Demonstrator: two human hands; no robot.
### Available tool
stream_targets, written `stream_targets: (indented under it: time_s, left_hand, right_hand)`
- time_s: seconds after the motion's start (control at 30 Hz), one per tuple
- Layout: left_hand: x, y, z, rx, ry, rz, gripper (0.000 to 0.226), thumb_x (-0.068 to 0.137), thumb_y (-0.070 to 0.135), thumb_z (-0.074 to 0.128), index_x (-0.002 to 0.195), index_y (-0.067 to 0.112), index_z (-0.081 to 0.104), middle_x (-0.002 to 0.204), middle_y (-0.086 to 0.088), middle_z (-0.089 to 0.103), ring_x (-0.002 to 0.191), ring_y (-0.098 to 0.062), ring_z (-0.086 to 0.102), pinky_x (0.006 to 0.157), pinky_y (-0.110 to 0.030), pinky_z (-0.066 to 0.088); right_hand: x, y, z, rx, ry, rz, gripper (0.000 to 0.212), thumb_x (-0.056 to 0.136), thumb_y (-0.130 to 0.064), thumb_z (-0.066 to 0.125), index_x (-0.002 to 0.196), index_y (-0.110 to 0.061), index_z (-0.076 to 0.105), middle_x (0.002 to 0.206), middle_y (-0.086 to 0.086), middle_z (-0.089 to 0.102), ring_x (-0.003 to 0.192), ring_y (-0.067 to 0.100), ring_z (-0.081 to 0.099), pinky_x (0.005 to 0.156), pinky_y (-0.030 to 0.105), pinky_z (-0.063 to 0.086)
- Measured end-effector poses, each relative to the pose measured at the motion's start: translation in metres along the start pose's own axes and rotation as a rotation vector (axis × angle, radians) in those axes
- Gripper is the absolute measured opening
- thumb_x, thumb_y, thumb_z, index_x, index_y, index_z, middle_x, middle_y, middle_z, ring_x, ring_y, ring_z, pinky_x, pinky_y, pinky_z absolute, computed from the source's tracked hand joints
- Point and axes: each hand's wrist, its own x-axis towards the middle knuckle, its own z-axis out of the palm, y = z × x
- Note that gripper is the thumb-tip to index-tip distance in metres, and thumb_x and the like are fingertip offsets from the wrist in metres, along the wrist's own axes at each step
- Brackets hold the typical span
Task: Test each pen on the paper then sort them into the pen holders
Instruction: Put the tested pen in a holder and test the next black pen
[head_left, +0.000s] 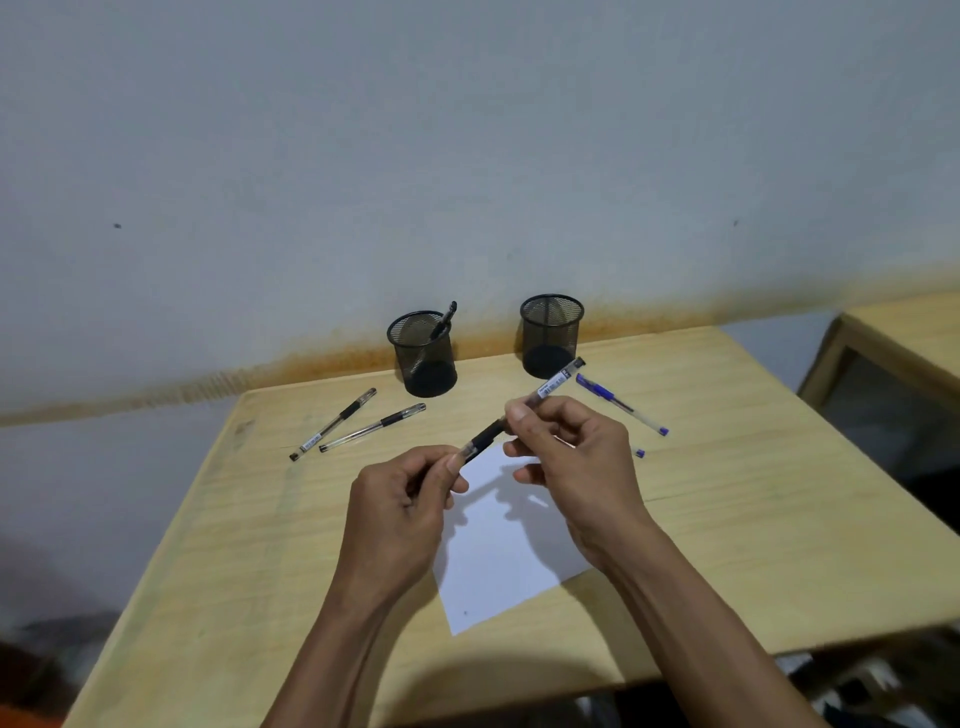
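Both hands hold one black pen in the air above the paper.

The right hand pinches the pen's barrel while the left hand grips its lower, capped end. Two black pens lie on the table to the left; one blue pen lies to the right, with another blue tip showing behind the right hand. Two mesh pen holders stand at the back: the left holder contains one pen, while the right holder looks empty.
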Motion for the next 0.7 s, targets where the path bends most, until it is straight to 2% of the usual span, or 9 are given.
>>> stream_targets:
  time_s: [0.13,0.2,0.3,0.37,0.5,0.63,0.7]
  left_hand:
    - [0.003,0.002,0.013,0.011,-0.057,0.022,0.013,0.092,0.022,0.064,0.092,0.032,0.074,0.073,0.008,0.072,0.067,-0.010,0.064,0.064,-0.034,0.053]
    - [0.005,0.002,0.023,0.014,-0.107,0.023,0.012,0.089,0.029,0.068,0.099,0.033,0.073,0.078,0.012,0.073,0.074,-0.006,0.065,0.066,-0.031,0.054]
    - [0.009,0.003,0.044,0.105,-0.207,0.074,0.043,0.083,0.044,0.070,0.124,0.035,0.061,0.098,0.020,0.070,0.093,0.005,0.063,0.075,-0.023,0.052]
    - [0.011,0.009,0.065,0.150,-0.266,0.147,0.052,0.084,0.044,0.070,0.133,0.034,0.055,0.113,0.020,0.065,0.102,0.007,0.059,0.083,-0.023,0.049]
    - [0.004,0.023,0.123,0.198,-0.442,0.280,0.053,0.089,0.043,0.065,0.139,0.032,0.051,0.137,0.010,0.056,0.127,-0.010,0.049,0.100,-0.030,0.040]
    - [-0.013,0.034,0.185,0.273,-0.597,0.415,0.054,0.093,0.045,0.058,0.144,0.031,0.044,0.149,0.006,0.045,0.139,-0.014,0.037,0.112,-0.035,0.034]
    - [-0.020,0.037,0.214,0.310,-0.649,0.477,0.055,0.095,0.047,0.055,0.145,0.029,0.043,0.152,0.004,0.042,0.142,-0.016,0.034,0.115,-0.037,0.031]
  right_hand:
    - [-0.005,0.000,-0.009,0.006,0.101,0.007,0.014,0.090,-0.023,0.077,0.096,-0.010,0.077,0.073,-0.009,0.072,0.068,0.005,0.071,0.057,0.021,0.055]
    - [-0.009,-0.003,-0.021,-0.014,0.155,-0.008,0.015,0.091,-0.023,0.077,0.096,-0.009,0.077,0.074,-0.013,0.074,0.069,0.007,0.072,0.058,0.021,0.055]
    - [-0.021,-0.008,-0.052,-0.032,0.305,-0.054,0.010,0.092,-0.021,0.076,0.091,-0.011,0.076,0.075,-0.013,0.075,0.071,0.010,0.072,0.058,0.024,0.056]
    - [-0.033,-0.011,-0.079,-0.035,0.447,-0.079,0.010,0.091,-0.021,0.077,0.090,-0.011,0.076,0.074,-0.009,0.075,0.070,0.011,0.072,0.056,0.024,0.055]
    - [-0.064,-0.020,-0.139,-0.055,0.701,-0.114,0.012,0.090,-0.020,0.078,0.090,-0.009,0.075,0.071,0.000,0.073,0.069,0.012,0.072,0.054,0.023,0.053]
    - [-0.096,-0.023,-0.191,-0.096,0.899,-0.118,0.013,0.090,-0.020,0.078,0.085,-0.008,0.074,0.072,0.006,0.073,0.069,0.013,0.072,0.054,0.025,0.056]
    - [-0.113,-0.021,-0.215,-0.108,0.975,-0.117,0.013,0.090,-0.020,0.078,0.085,-0.008,0.075,0.072,0.006,0.073,0.070,0.016,0.073,0.059,0.030,0.057]
